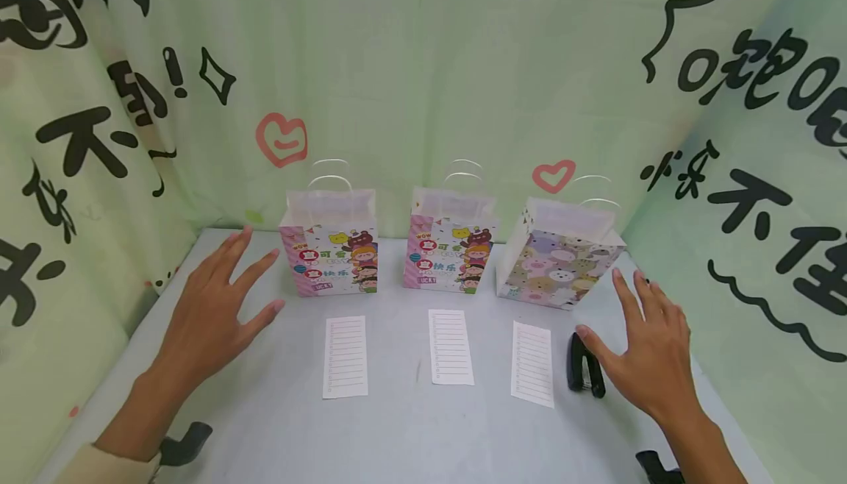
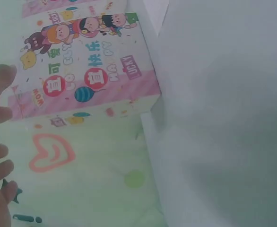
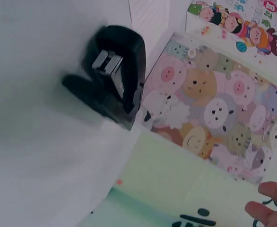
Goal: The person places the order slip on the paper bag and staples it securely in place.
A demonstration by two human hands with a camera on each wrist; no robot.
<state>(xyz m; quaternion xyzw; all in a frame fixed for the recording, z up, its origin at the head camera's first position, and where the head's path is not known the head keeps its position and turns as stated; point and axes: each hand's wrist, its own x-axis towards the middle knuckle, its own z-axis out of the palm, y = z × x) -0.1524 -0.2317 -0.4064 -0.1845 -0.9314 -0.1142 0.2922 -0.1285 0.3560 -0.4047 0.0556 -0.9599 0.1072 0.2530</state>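
Two pink-and-white paper gift bags with cartoon figures, the left gift bag [image 1: 337, 260] and the middle gift bag [image 1: 448, 254], stand upright at the back of the table. To their right is an animal-print gift bag [image 1: 559, 267], turned at an angle. Three lined paper slips lie in front: left slip [image 1: 345, 357], middle slip [image 1: 451, 347], right slip [image 1: 532, 363]. A black stapler [image 1: 585, 366] lies beside the right slip. My left hand [image 1: 221, 300] hovers left of the bags, fingers spread, holding nothing. My right hand [image 1: 645, 348], fingers extended, is over the table near the stapler and holds nothing.
A pale green curtain [image 1: 423, 87] with black lettering and red hearts hangs behind and at both sides. The white table [image 1: 410, 440] reaches toward me. Dark wrist-mount parts [image 1: 187, 443] show at the lower edge.
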